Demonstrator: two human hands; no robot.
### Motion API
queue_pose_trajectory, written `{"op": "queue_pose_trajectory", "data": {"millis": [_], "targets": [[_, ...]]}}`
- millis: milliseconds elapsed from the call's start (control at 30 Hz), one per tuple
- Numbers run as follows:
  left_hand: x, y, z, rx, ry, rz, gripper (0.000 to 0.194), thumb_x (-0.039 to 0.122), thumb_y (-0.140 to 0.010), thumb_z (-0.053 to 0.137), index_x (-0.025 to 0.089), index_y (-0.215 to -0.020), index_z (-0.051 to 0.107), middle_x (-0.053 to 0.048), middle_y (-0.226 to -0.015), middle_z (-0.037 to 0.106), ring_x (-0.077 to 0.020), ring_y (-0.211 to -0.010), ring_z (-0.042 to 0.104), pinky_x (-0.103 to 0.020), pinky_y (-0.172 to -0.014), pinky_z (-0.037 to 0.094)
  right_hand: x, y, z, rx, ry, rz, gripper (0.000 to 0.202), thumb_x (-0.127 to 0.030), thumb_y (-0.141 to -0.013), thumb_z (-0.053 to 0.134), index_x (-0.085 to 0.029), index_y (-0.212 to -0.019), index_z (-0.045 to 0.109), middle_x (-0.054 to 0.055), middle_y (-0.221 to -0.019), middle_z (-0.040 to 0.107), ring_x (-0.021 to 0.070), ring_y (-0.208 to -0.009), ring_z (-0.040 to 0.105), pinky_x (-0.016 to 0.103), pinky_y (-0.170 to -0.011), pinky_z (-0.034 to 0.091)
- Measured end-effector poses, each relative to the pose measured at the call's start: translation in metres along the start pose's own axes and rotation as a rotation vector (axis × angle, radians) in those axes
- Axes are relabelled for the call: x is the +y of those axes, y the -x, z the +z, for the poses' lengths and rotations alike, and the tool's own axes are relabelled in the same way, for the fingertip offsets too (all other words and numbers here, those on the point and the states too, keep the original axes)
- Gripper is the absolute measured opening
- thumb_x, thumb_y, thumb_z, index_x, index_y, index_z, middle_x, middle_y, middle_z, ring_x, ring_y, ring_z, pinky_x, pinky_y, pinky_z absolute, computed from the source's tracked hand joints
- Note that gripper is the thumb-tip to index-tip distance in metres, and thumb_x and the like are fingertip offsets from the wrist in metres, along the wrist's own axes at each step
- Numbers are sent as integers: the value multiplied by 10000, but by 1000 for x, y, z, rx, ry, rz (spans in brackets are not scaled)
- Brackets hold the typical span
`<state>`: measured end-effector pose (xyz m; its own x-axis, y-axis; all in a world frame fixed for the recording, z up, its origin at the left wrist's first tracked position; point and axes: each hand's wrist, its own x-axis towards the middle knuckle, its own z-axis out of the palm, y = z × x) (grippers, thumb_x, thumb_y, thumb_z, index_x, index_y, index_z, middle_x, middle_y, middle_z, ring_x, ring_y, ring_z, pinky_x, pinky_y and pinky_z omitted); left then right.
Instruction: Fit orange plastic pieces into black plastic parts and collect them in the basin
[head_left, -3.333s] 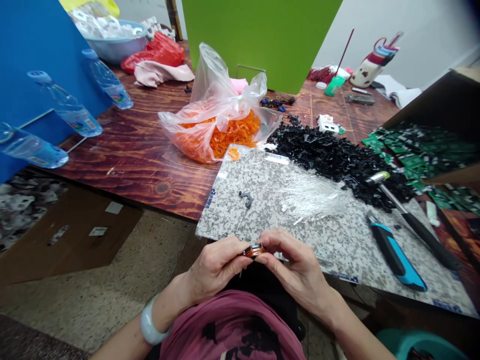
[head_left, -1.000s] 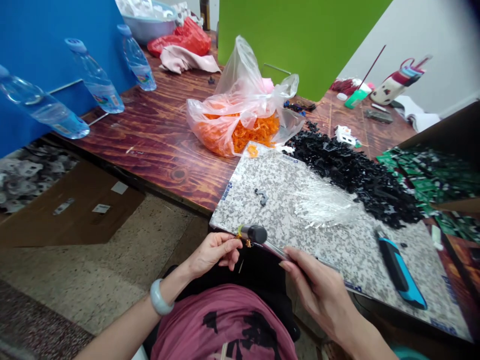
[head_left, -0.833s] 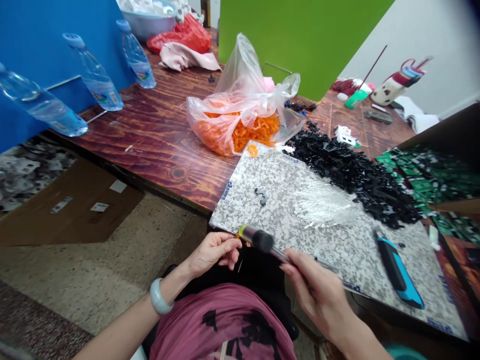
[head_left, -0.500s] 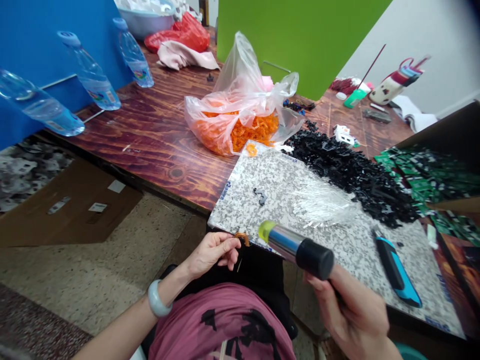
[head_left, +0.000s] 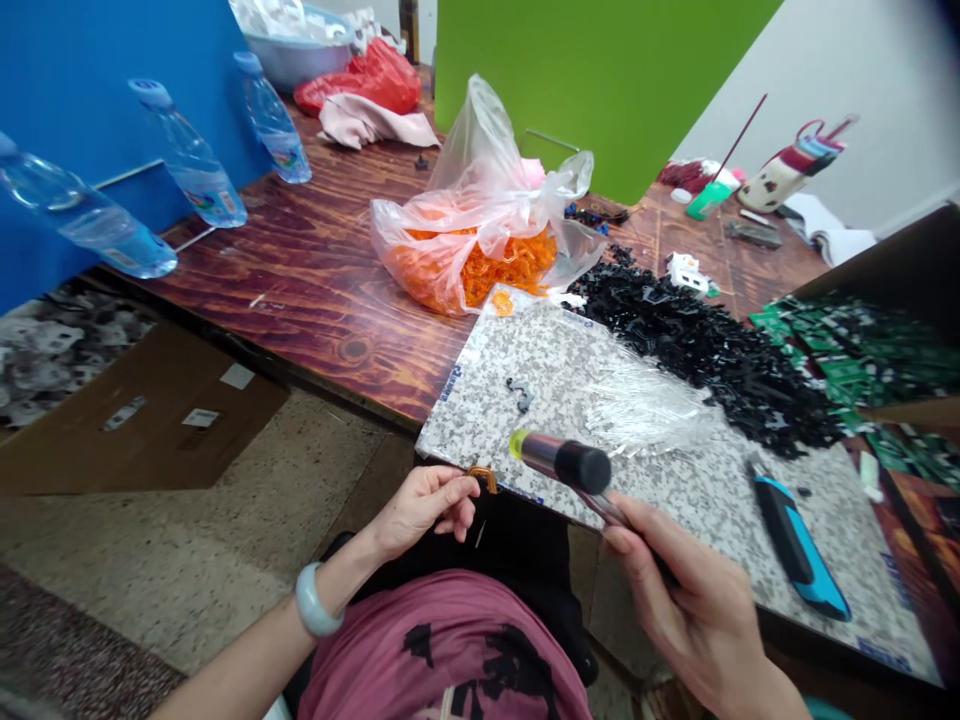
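Note:
My left hand [head_left: 431, 508] pinches a small orange-brown plastic piece [head_left: 487, 480] at the front edge of the speckled stone-look board [head_left: 480, 400]. In my right hand [head_left: 694, 600] is a mallet [head_left: 555, 458] with one yellow-green face and one black face. Its head hangs just right of the orange-brown piece, the yellow-green face turned toward it and apart from it. Past the mallet head, a small black piece [head_left: 519, 395] lies on the board. Right of it spreads a heap of thin whitish strips [head_left: 637, 405].
A see-through bag of orange pieces [head_left: 510, 265] stands behind the board. Black parts [head_left: 697, 345] are heaped along its far right side. A blue-black utility knife [head_left: 799, 550] lies at right, near green pieces [head_left: 847, 360]. Several water bottles [head_left: 199, 170] stand at left.
The mallet head has moved left and slightly up, closer to the small orange-brown piece, with my right hand moving along. My left hand stays nearly in place.

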<state>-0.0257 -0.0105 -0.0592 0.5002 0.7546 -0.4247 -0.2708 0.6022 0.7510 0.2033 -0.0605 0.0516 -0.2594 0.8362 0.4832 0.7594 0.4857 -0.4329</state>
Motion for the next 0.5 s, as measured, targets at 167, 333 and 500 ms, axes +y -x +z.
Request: {"op": "queue_pose_trajectory", "data": {"millis": [167,333,500], "targets": [[1,0,0,-7,-7,6,411,500,-693,716,103,-712,611,-3,-494,619,-84,-397,553,-173,-372,245,-1,7,23,-92,-94,51,162,-160,-909,469,-173,-1011,594,64,-789,694,146,-625,669,202,-584,536],[0,-1,-2,-15,-38,7,373,468,-743,685,102,-747,613,6,-493,606,-80,-403,545,-169,-377,251,12,10,44,-271,-113,152,186,-224,-932,445,-160,-1034,588,73,-829,684,147,-655,662,207,-576,521],[1,6,1,-29,-86,22,338,445,-780,657,110,-810,621,0,-563,620,-79,-451,545,-170,-408,295,18,4,19,-59,-36,226,192,-255,-915,473,-146,-968,622,43,-713,663,118,-559,625,180,-538,499]]}}
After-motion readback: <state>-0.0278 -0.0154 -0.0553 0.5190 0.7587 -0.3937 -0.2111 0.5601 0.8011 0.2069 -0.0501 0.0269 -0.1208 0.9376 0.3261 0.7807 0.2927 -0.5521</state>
